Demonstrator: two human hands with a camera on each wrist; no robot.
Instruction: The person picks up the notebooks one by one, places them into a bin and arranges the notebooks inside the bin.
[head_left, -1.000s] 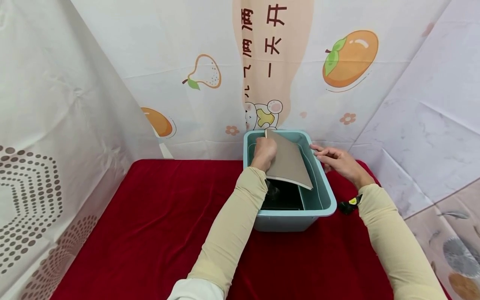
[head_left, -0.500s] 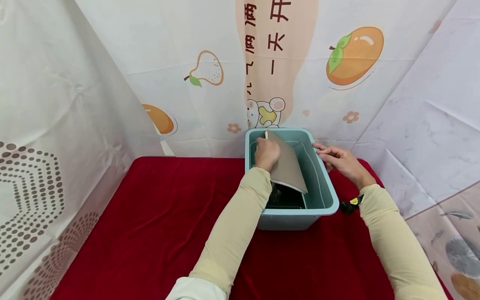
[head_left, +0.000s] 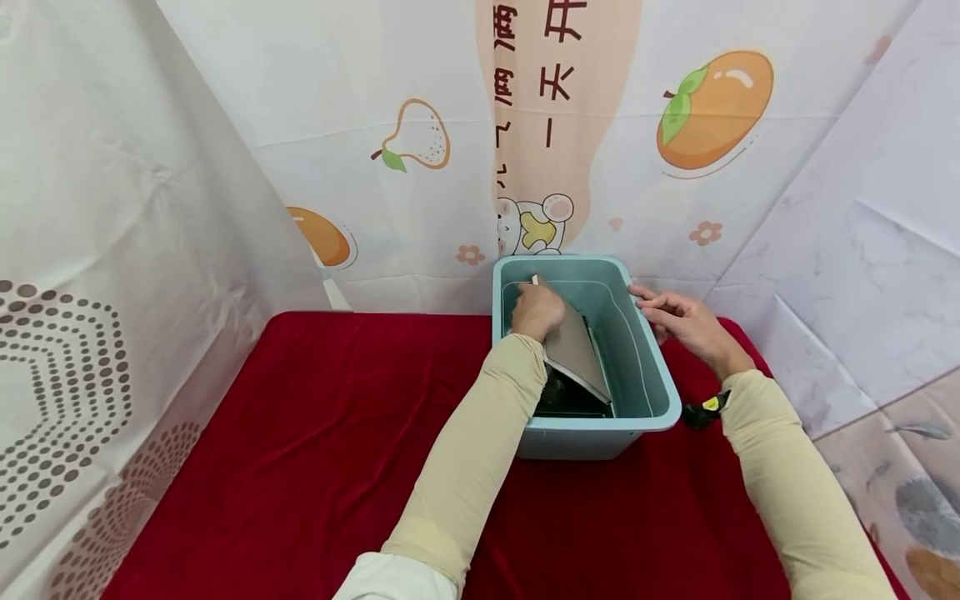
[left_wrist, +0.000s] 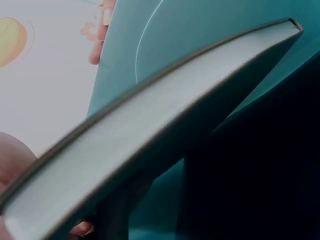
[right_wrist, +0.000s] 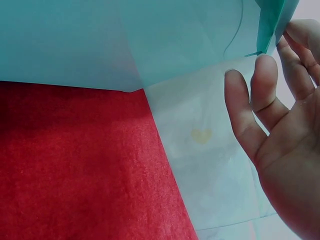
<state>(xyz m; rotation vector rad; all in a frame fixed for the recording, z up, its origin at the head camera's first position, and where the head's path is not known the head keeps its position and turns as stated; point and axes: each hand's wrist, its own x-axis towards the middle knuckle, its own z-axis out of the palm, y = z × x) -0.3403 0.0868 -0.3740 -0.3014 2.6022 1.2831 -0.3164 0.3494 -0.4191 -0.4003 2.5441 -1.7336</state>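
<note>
My left hand (head_left: pixel 538 312) grips a thick book (head_left: pixel 576 354) with a plain grey-brown cover by its left side, inside a light blue plastic bin (head_left: pixel 551 425). The book slants down toward the bin's near right corner. In the left wrist view, the book's white page edges (left_wrist: pixel 150 130) run diagonally, and part of my hand (left_wrist: pixel 14 160) shows behind the cover at lower left. Beneath the book is something black (head_left: pixel 555 398), mostly hidden. My right hand (head_left: pixel 682 327) touches the bin's right rim with its fingertips; in the right wrist view its fingers (right_wrist: pixel 239 107) are spread and fairly straight.
A red cloth (head_left: pixel 337 433) covers the table under the bin. White printed curtains (head_left: pixel 337 83) hang close behind the bin and along both sides. A black device (head_left: pixel 705 410) with a yellow mark sits at my right wrist.
My left hand has lowered the book deeper into the bin, and its near edge has dropped. The right hand keeps its place at the rim. The head view has shifted slightly.
</note>
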